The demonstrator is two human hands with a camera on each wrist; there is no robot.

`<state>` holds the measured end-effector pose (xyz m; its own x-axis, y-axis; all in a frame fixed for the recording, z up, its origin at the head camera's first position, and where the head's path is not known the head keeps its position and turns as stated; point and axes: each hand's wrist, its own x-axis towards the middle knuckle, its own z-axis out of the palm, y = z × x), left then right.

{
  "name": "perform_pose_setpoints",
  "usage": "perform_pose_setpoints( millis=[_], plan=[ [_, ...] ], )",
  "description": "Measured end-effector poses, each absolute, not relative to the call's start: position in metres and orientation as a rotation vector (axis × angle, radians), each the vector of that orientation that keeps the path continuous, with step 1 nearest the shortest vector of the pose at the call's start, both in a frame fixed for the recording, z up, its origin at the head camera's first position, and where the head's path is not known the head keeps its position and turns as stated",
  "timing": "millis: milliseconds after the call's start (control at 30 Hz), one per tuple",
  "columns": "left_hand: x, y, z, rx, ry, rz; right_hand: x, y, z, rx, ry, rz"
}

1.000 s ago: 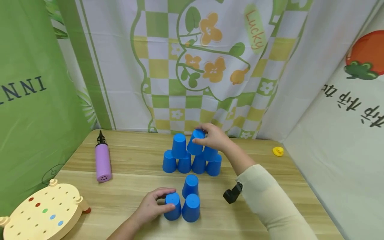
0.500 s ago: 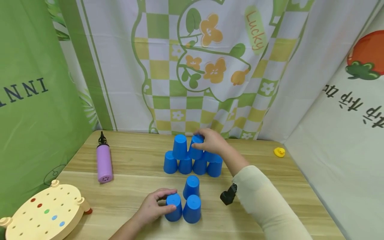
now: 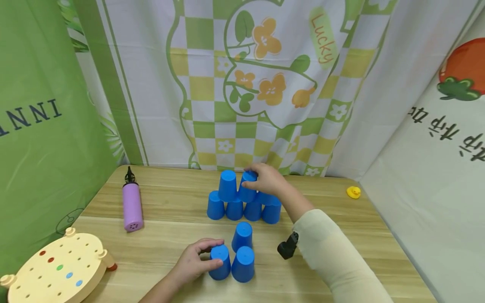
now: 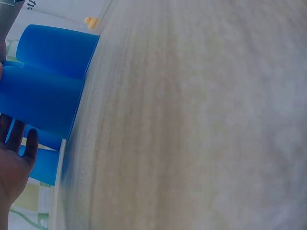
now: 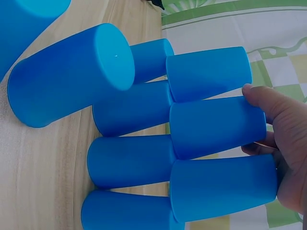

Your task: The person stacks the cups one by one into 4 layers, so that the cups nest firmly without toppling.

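1. Right hand [image 3: 265,180]: on the middle upper cup [image 3: 247,190], near its closed end. Thumb on one side, fingers on the other, clamped on it.
2. That cup is upside down and upright, in the middle of the upper row, its open end across two cups of the row below.
3. Upper row, three cups: left upper cup [image 3: 228,186] in full view; right upper cup [image 3: 267,199] partly behind the right hand in the head view, plain in the right wrist view.
4. Bottom row [image 3: 234,210]: four cups side by side, upside down on the table [image 3: 170,214].
5. Left hand [image 3: 195,261]: around the front left cup [image 3: 219,265], thumb on the near side, fingers apart in the left wrist view and round the far side; clamped on that cup, which stands on the table.
6. Front right cup [image 3: 243,266] just beside it. Back cup [image 3: 242,237] behind that one; cannot tell if they touch. Both upside down.
7. All cups blue.
8. Elsewhere on the table: purple pump [image 3: 132,206] and round pegboard [image 3: 57,267] to the left, yellow duck [image 3: 353,192] far right. Patterned curtain [image 3: 265,130] behind.
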<state>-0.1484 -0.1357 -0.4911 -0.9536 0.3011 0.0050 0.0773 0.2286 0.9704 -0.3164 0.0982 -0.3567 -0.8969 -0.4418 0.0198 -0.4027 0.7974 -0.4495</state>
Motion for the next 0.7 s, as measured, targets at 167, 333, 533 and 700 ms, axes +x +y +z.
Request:
perform_pose_setpoints(
  millis=[167,333,533,700],
  plan=[
    [-0.148,-0.136,-0.491,0.357,2.320,1.797,-0.316,0.099,-0.357,-0.683,2.898,-0.687],
    [-0.148,-0.135,-0.490,0.367,2.334,1.783,-0.312,0.105,-0.353,-0.677,2.885,-0.748],
    [-0.148,-0.135,-0.489,0.378,2.339,1.786,-0.298,0.119,-0.345,-0.675,2.869,-0.882],
    [-0.147,-0.136,-0.490,0.384,2.343,1.784,-0.279,0.129,-0.342,-0.730,2.869,-0.965]
  ],
)
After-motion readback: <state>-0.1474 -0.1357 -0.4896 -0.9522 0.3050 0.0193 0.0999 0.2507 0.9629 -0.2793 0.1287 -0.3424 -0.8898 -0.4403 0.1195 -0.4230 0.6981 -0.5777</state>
